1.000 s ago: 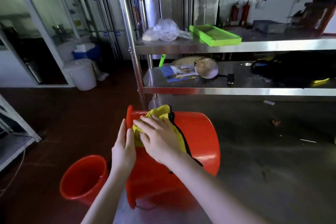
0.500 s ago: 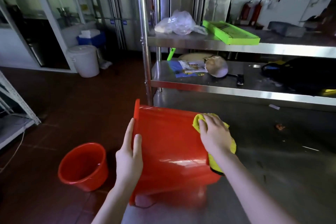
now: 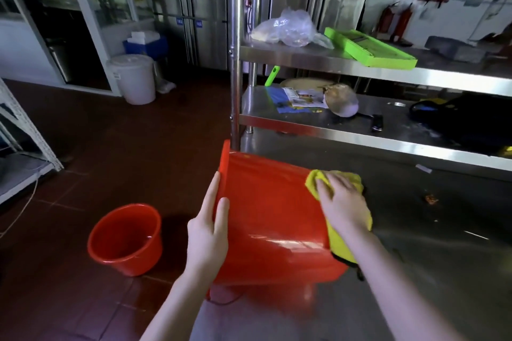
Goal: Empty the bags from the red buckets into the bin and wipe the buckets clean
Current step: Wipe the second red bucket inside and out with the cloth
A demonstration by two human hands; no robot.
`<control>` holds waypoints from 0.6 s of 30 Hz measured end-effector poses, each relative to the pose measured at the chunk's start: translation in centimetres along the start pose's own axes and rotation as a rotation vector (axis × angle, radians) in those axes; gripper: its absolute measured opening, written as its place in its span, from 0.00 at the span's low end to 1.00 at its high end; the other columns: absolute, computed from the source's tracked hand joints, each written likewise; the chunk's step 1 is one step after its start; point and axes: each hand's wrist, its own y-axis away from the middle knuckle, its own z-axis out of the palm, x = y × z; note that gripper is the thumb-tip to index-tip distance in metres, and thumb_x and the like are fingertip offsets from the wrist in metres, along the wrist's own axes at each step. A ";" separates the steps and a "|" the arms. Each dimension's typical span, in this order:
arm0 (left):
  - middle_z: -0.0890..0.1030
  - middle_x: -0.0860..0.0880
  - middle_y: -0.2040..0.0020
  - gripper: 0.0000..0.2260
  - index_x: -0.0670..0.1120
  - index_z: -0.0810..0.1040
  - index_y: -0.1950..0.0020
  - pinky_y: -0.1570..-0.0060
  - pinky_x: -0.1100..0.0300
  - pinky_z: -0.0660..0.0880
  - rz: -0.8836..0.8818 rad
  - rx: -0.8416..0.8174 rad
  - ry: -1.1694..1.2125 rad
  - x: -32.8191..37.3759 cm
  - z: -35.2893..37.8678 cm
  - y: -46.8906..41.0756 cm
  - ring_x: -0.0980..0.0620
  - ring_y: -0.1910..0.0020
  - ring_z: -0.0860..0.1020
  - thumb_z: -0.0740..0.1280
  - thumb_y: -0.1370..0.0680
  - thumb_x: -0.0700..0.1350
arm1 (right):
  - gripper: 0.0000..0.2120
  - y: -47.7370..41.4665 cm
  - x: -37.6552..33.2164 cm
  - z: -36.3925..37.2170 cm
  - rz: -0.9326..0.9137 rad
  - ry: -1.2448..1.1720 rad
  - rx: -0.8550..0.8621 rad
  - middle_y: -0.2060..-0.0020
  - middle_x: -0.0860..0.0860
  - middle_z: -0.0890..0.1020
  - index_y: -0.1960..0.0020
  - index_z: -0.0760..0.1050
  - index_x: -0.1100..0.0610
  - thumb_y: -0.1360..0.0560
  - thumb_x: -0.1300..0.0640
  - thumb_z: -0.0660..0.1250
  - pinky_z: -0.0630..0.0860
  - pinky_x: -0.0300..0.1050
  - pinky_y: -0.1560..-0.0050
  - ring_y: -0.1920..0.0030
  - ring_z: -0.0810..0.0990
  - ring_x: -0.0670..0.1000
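Note:
A large red bucket (image 3: 266, 219) lies on its side on the steel table (image 3: 432, 257), its mouth facing left past the table's edge. My left hand (image 3: 209, 230) holds the bucket's rim, thumb on the outer wall and fingers straight along the edge. A yellow cloth (image 3: 346, 232) is pressed flat against the bucket's base end by my right hand (image 3: 342, 201). A second, smaller red bucket (image 3: 126, 238) stands upright on the floor at the lower left; it looks to hold nothing.
A steel shelf rack (image 3: 332, 61) rises behind the table with a clear plastic bag (image 3: 288, 28), a green tray (image 3: 368, 48), papers and a dark bag. A white lidded bin (image 3: 135, 77) stands on the red tiled floor at the back left.
My right hand has slid the yellow cloth from the bucket's rim along its side to the base end. The view has tilted down slightly; my left hand stays on the rim.

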 end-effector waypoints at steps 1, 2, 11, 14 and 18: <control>0.68 0.54 0.76 0.20 0.74 0.61 0.30 0.78 0.63 0.66 0.008 0.003 0.006 -0.1 0.0 0.5 0.56 0.78 0.66 0.57 0.18 0.54 | 0.19 -0.7 0.6 -0.2 0.059 -0.008 -0.025 0.32 0.49 0.75 0.34 0.75 0.51 0.20 0.45 0.58 0.70 0.47 0.37 0.33 0.72 0.53; 0.66 0.54 0.77 0.20 0.74 0.60 0.29 0.78 0.64 0.65 0.013 0.007 0.005 -0.2 0.1 0.8 0.57 0.78 0.65 0.57 0.18 0.54 | 0.18 -1.0 0.2 -0.1 0.067 -0.002 -0.025 0.33 0.49 0.76 0.34 0.75 0.52 0.20 0.46 0.57 0.69 0.46 0.37 0.33 0.72 0.53; 0.72 0.52 0.77 0.20 0.72 0.62 0.29 0.78 0.67 0.62 0.036 0.060 -0.018 -0.7 -0.1 0.3 0.59 0.80 0.63 0.56 0.18 0.55 | 0.20 2.6 -13.3 3.2 -0.658 -0.117 0.003 0.33 0.45 0.75 0.33 0.74 0.49 0.21 0.44 0.57 0.69 0.49 0.32 0.30 0.71 0.49; 0.71 0.55 0.77 0.20 0.72 0.64 0.29 0.77 0.67 0.64 0.026 0.077 -0.010 -0.5 0.2 0.8 0.59 0.79 0.64 0.56 0.21 0.58 | 0.24 1.0 -8.2 2.2 -0.484 -0.018 0.011 0.27 0.46 0.68 0.27 0.66 0.44 0.20 0.39 0.54 0.74 0.46 0.37 0.30 0.70 0.50; 0.64 0.53 0.77 0.20 0.71 0.63 0.28 0.77 0.67 0.61 0.033 0.073 0.012 -0.6 0.4 2.1 0.59 0.79 0.61 0.55 0.21 0.60 | 0.23 -2.1 0.2 -0.1 0.066 0.045 -0.135 0.27 0.52 0.68 0.28 0.67 0.47 0.20 0.40 0.52 0.70 0.51 0.35 0.29 0.68 0.56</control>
